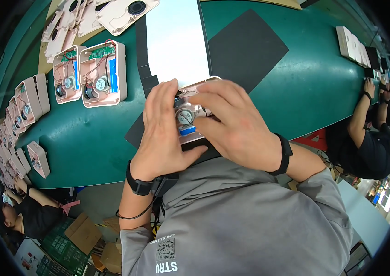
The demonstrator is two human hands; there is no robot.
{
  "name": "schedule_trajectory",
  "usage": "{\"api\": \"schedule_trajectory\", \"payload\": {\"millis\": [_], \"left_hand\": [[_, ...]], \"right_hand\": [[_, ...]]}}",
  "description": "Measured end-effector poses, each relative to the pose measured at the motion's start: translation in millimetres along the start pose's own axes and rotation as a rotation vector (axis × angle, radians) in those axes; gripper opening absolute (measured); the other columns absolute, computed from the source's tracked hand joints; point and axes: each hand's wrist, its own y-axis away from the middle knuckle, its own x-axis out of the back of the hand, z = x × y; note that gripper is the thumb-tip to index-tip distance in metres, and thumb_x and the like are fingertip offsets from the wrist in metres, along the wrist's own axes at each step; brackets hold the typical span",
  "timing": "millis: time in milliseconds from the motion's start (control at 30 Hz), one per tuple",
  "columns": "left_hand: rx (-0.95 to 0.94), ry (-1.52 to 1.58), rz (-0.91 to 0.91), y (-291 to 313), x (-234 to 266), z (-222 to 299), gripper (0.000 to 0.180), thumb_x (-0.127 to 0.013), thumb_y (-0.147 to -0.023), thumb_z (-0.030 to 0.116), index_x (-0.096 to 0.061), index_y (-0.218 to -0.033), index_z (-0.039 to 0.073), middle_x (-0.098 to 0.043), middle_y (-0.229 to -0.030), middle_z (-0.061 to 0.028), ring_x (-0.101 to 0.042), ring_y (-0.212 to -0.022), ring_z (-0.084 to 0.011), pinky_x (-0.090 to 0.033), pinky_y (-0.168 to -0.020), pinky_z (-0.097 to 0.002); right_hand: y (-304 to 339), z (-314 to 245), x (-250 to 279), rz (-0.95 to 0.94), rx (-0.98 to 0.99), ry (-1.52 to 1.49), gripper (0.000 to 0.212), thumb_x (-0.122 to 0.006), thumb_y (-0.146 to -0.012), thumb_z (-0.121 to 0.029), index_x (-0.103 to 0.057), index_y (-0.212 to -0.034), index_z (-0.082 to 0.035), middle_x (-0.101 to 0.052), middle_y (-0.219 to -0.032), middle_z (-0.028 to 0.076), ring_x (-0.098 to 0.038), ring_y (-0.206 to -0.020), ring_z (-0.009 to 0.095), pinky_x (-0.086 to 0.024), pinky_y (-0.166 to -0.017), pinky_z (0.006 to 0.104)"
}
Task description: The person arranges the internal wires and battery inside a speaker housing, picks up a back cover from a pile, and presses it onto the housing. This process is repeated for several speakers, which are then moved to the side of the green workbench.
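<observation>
A pale pink plastic housing [212,79] lies in front of me at the near table edge, its inside facing up. Within it show a round silver motor-like part [185,117], a blue block [187,130] and thin wires. Along the housing's left side rests my left hand [158,124], fingers stretched out and thumb spread toward the near side. My right hand [234,122] reaches over the right side, fingers bent into the housing among the wires. Its fingertips are closed in near the silver part; what they hold is too small to make out. That hand covers much of the housing's right half.
Two open housings [103,76] with green boards stand left, and several more line the far left. Flat covers [128,11] with black rings lie at the back. A white sheet [176,41] and black mat [250,50] are ahead. Co-workers [360,133] sit at both sides.
</observation>
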Motion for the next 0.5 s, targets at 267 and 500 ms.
{"api": "schedule_trajectory", "payload": {"millis": [267, 500], "left_hand": [[0.08, 0.027, 0.194, 8.7, -28.7, -8.4, 0.081, -0.081, -0.08, 0.006, -0.04, -0.15, -0.001, -0.049, -0.149, -0.0225, -0.044, -0.141, -0.0454, -0.035, -0.116, -0.0544], [0.031, -0.074, 0.246, 3.0, -32.6, -3.9, 0.072, -0.08, -0.08, 0.002, -0.045, -0.143, 0.001, -0.052, -0.147, -0.0194, -0.047, -0.138, -0.0451, -0.037, -0.113, -0.0541]], "right_hand": [[13.8, 14.5, -0.5, -0.089, 0.06, 0.029, 0.017, -0.076, -0.075, -0.008, -0.072, -0.091, -0.003, -0.064, -0.124, 0.013, -0.058, -0.123, 0.035, -0.049, -0.099, 0.0485], [8.7, 24.4, -4.9, -0.106, 0.016, 0.071, 0.018, -0.077, -0.075, -0.007, -0.073, -0.093, -0.003, -0.064, -0.123, 0.012, -0.058, -0.123, 0.035, -0.049, -0.098, 0.0469]]}}
